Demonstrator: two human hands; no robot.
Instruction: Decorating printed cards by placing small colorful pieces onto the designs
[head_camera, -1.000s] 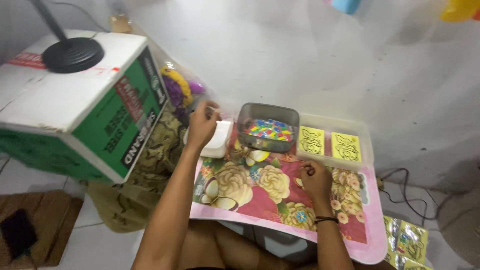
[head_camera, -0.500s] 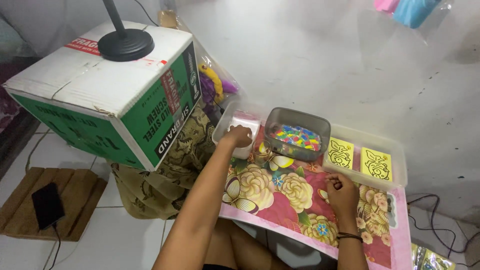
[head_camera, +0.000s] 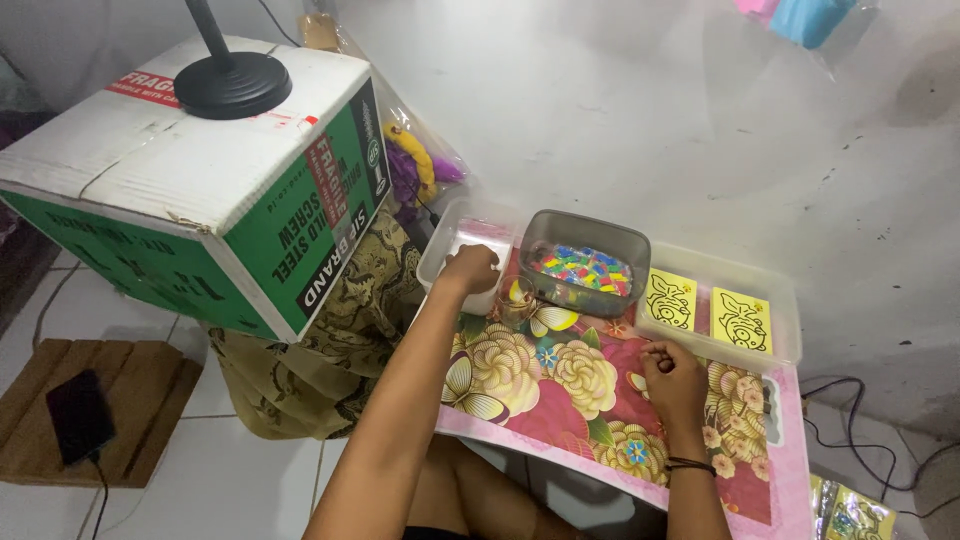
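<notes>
Since the earlier frame, left hand (head_camera: 470, 268) had closed on white tray (head_camera: 440, 250); right hand (head_camera: 672, 375) was fisted, contents not discernible. Tray could be tipped off the floral table (head_camera: 560, 400) edge.

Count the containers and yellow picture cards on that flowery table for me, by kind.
Clear trays: 2, one by the left hand at, one holding cards
Grey tub of coloured bits: 1
Yellow picture cards: 2
Total: 5

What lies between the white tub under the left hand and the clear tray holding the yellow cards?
The grey container of coloured pieces, seen in the head view.
</notes>
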